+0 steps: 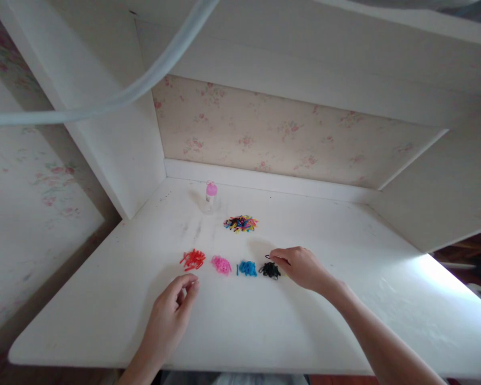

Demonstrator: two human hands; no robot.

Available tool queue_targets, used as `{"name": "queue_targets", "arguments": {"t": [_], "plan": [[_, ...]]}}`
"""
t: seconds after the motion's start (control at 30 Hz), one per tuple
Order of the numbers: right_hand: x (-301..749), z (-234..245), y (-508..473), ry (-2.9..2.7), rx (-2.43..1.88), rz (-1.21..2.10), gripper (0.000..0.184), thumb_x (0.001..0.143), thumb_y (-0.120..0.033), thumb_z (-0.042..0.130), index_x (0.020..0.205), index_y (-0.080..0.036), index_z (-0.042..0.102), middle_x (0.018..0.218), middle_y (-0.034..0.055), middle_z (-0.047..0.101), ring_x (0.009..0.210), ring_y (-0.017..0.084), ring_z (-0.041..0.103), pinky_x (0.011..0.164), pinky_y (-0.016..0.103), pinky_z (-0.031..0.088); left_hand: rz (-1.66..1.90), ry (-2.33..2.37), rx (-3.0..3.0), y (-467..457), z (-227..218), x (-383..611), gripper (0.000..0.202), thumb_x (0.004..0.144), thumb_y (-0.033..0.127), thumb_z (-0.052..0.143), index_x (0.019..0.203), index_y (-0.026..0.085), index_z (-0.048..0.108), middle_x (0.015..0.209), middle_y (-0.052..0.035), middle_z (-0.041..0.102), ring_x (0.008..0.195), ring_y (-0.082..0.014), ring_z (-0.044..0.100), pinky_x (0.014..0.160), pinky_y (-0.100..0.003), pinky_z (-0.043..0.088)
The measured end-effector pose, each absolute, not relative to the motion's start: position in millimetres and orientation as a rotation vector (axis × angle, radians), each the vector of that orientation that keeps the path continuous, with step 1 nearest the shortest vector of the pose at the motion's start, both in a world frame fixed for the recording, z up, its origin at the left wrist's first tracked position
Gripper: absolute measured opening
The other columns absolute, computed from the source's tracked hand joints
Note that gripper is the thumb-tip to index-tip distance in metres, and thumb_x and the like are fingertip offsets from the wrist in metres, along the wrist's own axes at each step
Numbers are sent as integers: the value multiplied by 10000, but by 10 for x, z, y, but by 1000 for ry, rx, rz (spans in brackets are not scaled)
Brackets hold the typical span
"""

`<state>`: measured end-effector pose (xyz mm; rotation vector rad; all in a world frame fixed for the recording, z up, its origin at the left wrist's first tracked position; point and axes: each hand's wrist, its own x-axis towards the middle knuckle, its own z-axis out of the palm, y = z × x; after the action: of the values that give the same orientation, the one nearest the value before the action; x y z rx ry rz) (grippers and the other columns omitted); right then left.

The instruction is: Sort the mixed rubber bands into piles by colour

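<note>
Small coloured bands lie sorted on a white desk (104, 299): a red pile (193, 259), a pink pile (221, 264), a blue pile (247, 268) and a black pile (270, 270). Behind them sits a mixed-colour pile (240, 223). My right hand (300, 266) is pinched on a single black band just above the black pile. My left hand (172, 313) rests on the desk below the red pile, fingers loosely curled with the thumb touching the fingertips; I see nothing in it.
A small clear bottle with a pink cap (210, 197) stands at the back left of the desk. White shelf walls (120, 133) close in the left, right and top. A pale tube (152, 75) hangs across the upper left.
</note>
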<state>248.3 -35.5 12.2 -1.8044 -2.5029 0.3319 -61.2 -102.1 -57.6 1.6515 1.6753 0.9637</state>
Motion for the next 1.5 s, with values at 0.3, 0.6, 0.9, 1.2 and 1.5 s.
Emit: {"name": "queue_targets", "arguments": {"t": [0.3, 0.6, 0.9, 1.2, 1.5], "plan": [[2607, 25, -474, -2591, -1786, 204, 295, 897, -288, 383, 785, -280, 656, 716, -32, 687, 644, 137, 610, 536, 219, 277, 942, 1681, 1706, -1013, -578, -594, 307, 869, 466, 442, 947, 199, 570, 696, 10, 617, 554, -129, 548, 560, -228, 458], [2653, 80, -557, -2420, -1771, 302, 339, 901, -320, 364, 802, -281, 686, 704, -11, 691, 644, 142, 617, 581, 220, 357, 924, 1697, 1760, -1005, -591, -576, 292, 871, 456, 441, 931, 202, 571, 692, 13, 621, 556, -134, 562, 566, -225, 467], [2697, -273, -1080, -1921, -1692, 538, 381, 891, -443, 387, 882, -230, 703, 648, 13, 664, 526, 123, 560, 519, 211, 422, 783, 1614, 2081, -759, -248, -319, 217, 877, 340, 431, 901, 219, 610, 812, -6, 655, 643, -131, 581, 637, -231, 451], [2626, -602, -1363, -1703, -1683, 585, 354, 879, -438, 429, 897, -217, 705, 760, 33, 713, 602, 143, 628, 586, 198, 478, 432, 1761, 2300, 106, -163, 271, 182, 831, 291, 503, 828, 230, 674, 934, -30, 686, 816, -171, 634, 712, -249, 444], [2649, -562, -1350, -1693, -1623, 650, 353, 892, -426, 405, 918, -229, 695, 859, 60, 721, 721, 180, 660, 656, 226, 495, 290, 1881, 2334, 470, -381, 529, 279, 894, 357, 493, 1045, 143, 591, 1072, -76, 617, 941, -187, 598, 827, -388, 470]]}}
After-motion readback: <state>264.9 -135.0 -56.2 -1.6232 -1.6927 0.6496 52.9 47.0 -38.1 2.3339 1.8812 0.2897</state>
